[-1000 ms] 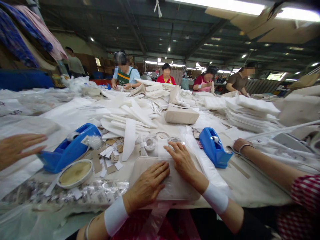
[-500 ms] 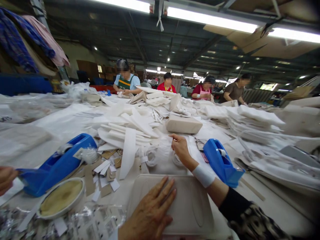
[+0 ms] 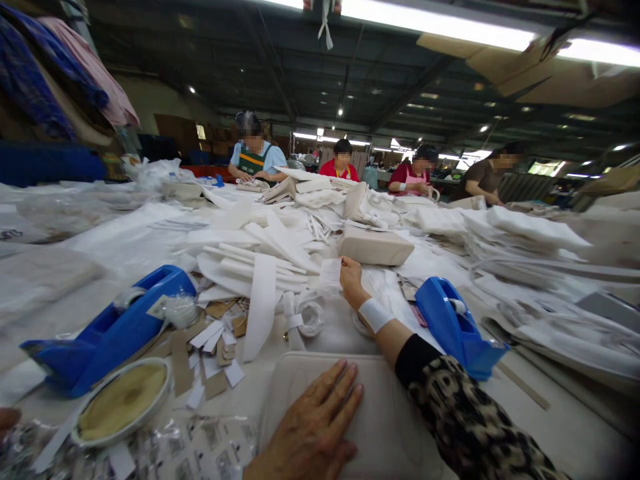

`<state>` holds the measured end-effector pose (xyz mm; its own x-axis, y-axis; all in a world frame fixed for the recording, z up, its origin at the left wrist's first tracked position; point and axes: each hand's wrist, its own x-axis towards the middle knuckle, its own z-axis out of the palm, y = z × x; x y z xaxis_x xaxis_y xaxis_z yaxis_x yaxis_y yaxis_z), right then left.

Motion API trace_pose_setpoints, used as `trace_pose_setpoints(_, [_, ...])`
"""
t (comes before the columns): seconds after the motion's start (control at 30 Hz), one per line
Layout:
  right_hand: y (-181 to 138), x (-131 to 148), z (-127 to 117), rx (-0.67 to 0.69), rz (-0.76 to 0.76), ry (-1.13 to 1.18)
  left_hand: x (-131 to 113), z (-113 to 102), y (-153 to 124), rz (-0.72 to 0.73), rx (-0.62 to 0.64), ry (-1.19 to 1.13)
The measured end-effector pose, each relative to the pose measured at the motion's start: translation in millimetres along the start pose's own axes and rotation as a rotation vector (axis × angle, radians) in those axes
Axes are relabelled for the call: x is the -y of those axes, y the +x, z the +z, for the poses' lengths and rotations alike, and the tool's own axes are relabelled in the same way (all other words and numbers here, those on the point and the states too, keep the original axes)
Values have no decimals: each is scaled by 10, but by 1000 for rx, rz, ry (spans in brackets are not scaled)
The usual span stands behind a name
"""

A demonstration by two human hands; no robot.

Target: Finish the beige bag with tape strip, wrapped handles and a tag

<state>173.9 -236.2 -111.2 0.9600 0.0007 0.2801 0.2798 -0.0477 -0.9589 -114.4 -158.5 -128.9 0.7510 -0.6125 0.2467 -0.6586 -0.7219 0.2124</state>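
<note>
My left hand [image 3: 313,423] lies flat, fingers stretched, on a beige padded case [image 3: 385,393] at the table's near edge. My right hand [image 3: 351,277] reaches out past the case, its fingers pinched on a thin whitish sheet [image 3: 330,275]. What the sheet is made of, I cannot tell. Just below that sheet lies a coiled white strap [image 3: 311,317]. Behind the right hand stands a second beige case [image 3: 377,245]. White foam pieces [image 3: 260,300] are heaped to its left.
Blue tape dispensers stand at left [image 3: 110,327] and right [image 3: 453,327]. A round dish with a yellowish pad [image 3: 123,403], paper tags [image 3: 215,340] and clear packets [image 3: 200,443] lie at left. Another person's fingertip [image 3: 9,419] shows at the left edge. Several co-workers sit across the table.
My right hand has moved slightly up and now pinches a raised whitish sheet. My left hand stays flat on the case. The other person's hand at left has mostly withdrawn from view.
</note>
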Motion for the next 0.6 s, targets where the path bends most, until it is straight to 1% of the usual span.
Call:
trace_pose_setpoints(0.07, [16,25,4,-9,5,13,-20,-15,-7,-6,1,-12])
trace_pose_setpoints(0.13, [15,111,12,-14,-3,36,-26,-4,-15,-11,1,-13])
trace_pose_setpoints(0.23, [-58,368,-20,7,-47,69,-12,29,-22,-12,0,2])
trace_pose_setpoints(0.3, [-202,609,-111,40,-99,79,-3,30,-24,-12,3,5])
trace_pose_setpoints(0.37, [-452,864,-269,71,-153,74,-11,5,-27,-25,7,-6])
trace_pose_setpoints(0.43, [-807,1078,-471,97,-237,24,-34,-35,-35,-47,5,-28])
trace_pose_setpoints(0.47, [-1013,1151,-575,112,-304,-24,-48,-55,-40,-59,-4,-44])
trace_pose_setpoints(0.53, [-1443,1201,-765,164,-578,-237,-74,-79,-53,-67,-32,-85])
trace_pose_setpoints(0.57, [-1650,1175,-845,180,-679,-299,-84,-82,-60,-70,-53,-113])
trace_pose_setpoints(0.6, [-1838,1120,-912,208,-746,-340,-90,-78,-67,-72,-80,-145])
